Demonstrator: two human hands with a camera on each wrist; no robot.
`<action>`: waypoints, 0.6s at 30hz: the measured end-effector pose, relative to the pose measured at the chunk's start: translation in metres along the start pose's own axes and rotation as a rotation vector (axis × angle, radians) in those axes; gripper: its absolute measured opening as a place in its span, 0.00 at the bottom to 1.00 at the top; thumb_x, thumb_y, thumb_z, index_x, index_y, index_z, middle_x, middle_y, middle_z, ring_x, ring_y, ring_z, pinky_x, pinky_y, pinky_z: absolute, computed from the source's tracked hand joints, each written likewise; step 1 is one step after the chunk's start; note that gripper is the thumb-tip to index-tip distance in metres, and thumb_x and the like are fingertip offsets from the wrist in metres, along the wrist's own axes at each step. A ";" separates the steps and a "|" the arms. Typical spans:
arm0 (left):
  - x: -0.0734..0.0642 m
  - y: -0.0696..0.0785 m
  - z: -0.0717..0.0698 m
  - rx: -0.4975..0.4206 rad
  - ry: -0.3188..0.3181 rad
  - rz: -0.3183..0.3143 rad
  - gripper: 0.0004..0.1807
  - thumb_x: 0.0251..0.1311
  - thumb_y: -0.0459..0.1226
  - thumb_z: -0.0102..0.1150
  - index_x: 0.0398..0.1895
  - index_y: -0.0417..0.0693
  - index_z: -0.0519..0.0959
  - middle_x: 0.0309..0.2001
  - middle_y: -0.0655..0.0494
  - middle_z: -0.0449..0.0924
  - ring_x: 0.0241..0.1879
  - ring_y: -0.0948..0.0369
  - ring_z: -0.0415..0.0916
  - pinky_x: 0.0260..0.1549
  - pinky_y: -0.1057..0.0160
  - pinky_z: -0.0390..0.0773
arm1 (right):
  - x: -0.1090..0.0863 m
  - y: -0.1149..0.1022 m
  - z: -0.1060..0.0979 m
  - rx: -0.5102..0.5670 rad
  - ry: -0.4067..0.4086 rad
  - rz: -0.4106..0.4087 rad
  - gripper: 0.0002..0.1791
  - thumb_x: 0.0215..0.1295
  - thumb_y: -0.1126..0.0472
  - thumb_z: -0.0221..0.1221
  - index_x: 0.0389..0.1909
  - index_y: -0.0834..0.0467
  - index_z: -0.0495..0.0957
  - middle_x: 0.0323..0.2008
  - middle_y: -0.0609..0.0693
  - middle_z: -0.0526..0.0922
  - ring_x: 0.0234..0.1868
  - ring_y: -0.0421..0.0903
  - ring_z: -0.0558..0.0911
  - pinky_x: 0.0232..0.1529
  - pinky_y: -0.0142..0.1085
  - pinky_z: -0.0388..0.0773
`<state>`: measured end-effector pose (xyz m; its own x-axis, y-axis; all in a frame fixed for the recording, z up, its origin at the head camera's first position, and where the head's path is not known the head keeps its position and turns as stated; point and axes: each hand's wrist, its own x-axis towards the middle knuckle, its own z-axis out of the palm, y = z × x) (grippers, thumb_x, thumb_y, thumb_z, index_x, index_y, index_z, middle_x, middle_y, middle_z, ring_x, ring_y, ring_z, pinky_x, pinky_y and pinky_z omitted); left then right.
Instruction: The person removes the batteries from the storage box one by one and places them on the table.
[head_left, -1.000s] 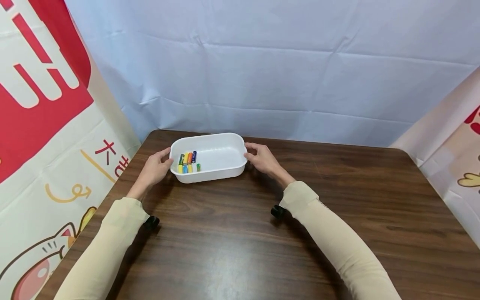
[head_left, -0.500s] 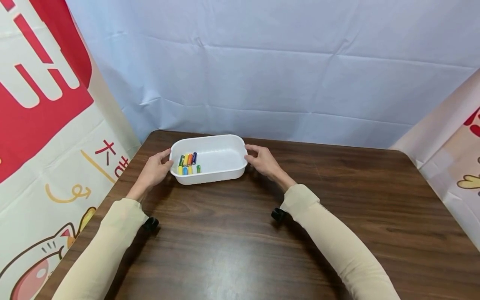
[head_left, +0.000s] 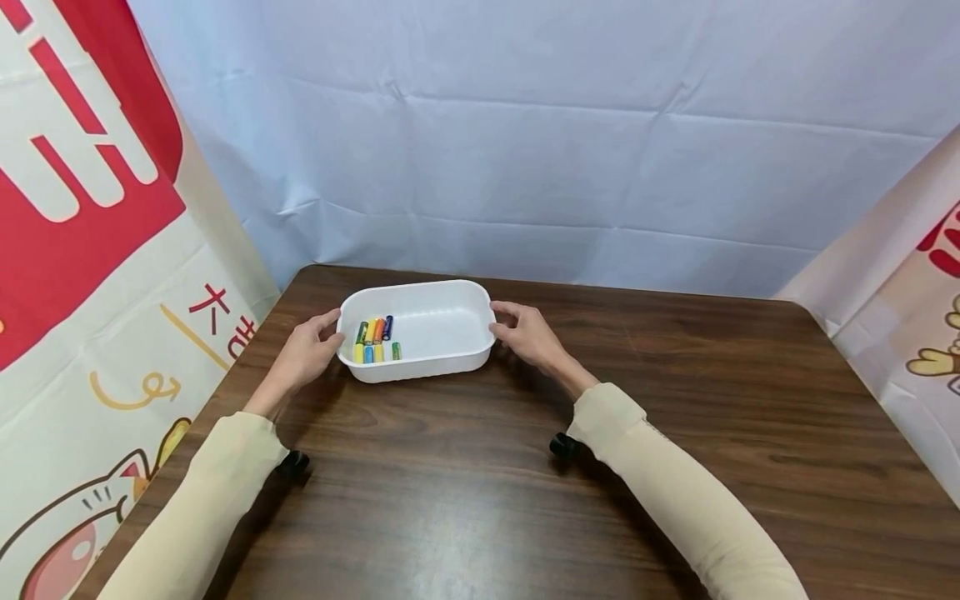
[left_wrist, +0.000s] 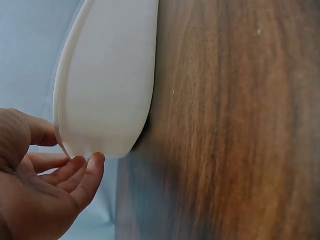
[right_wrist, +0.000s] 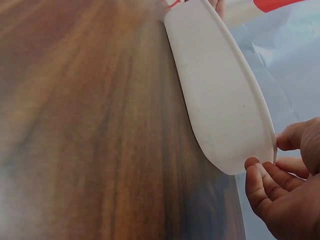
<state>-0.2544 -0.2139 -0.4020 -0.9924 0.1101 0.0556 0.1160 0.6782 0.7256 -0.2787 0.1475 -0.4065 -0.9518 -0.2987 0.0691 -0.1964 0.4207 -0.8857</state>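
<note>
- A white plastic tray (head_left: 450,327) with rounded corners sits toward the 11 o'clock part of the brown wood-grain desk (head_left: 465,467), near its far edge; whether its base touches the desk or hangs just above it, I cannot tell.
- At the tray's 9 o'clock end, the left hand (head_left: 303,350) pinches the rim, its thumb on one side and its other fingers (left_wrist: 90,182) bent against the outer wall.
- At the 3 o'clock end, the right hand (head_left: 528,335) grips likewise, thumb at the rim and fingers (right_wrist: 256,187) on the outside wall.
- Inside, small batteries stand or lie in two rows toward 8 and 9 o'clock.
- The farther row, read from 9 toward 3 o'clock: dark green battery (head_left: 362,332), bright yellow battery (head_left: 371,332), orange battery (head_left: 378,331), navy battery (head_left: 387,327), the last slightly tilted.
- The nearer row, read likewise: outer yellow battery (head_left: 358,354), light blue battery (head_left: 368,355), inner yellow battery (head_left: 378,354), then, across a gap, a green-and-yellow battery (head_left: 396,351).
- Cream sleeves (head_left: 682,492) reach in from 7 and 5 o'clock, a black wrist device (head_left: 563,446) beneath each cuff.
- A creased pale blue cloth (head_left: 525,150) hangs at 12 o'clock; a printed red-and-white sheet (head_left: 52,275) hangs at 9 o'clock.
</note>
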 end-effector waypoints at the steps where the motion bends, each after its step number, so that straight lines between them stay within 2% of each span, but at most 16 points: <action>1: -0.001 0.000 0.000 0.002 0.000 0.004 0.29 0.67 0.37 0.48 0.68 0.37 0.58 0.66 0.38 0.57 0.65 0.47 0.53 0.60 0.45 0.57 | -0.002 0.000 0.000 -0.004 0.003 0.003 0.26 0.65 0.61 0.56 0.64 0.60 0.66 0.37 0.60 0.80 0.33 0.63 0.78 0.21 0.37 0.71; 10: -0.011 0.002 0.002 0.032 -0.007 0.030 0.28 0.66 0.35 0.48 0.68 0.36 0.58 0.66 0.38 0.57 0.66 0.47 0.53 0.61 0.46 0.55 | -0.020 -0.003 0.003 -0.029 0.015 -0.004 0.27 0.64 0.61 0.57 0.63 0.61 0.66 0.32 0.58 0.81 0.33 0.62 0.78 0.23 0.35 0.71; 14: -0.016 0.002 0.002 0.045 -0.015 0.040 0.28 0.66 0.35 0.48 0.68 0.36 0.58 0.66 0.38 0.58 0.64 0.47 0.55 0.60 0.46 0.57 | -0.030 -0.005 0.004 -0.033 0.025 0.001 0.27 0.64 0.60 0.57 0.64 0.61 0.66 0.33 0.61 0.81 0.32 0.61 0.78 0.22 0.34 0.70; 18: -0.022 0.005 0.003 0.056 -0.014 0.063 0.28 0.65 0.35 0.48 0.67 0.35 0.59 0.65 0.37 0.59 0.61 0.47 0.60 0.57 0.46 0.61 | -0.041 -0.008 0.004 -0.053 0.038 -0.007 0.27 0.64 0.60 0.57 0.63 0.62 0.66 0.33 0.63 0.81 0.28 0.54 0.77 0.22 0.34 0.69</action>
<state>-0.2320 -0.2105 -0.4019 -0.9824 0.1636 0.0904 0.1808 0.7094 0.6812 -0.2371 0.1530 -0.4044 -0.9586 -0.2690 0.0936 -0.2142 0.4643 -0.8594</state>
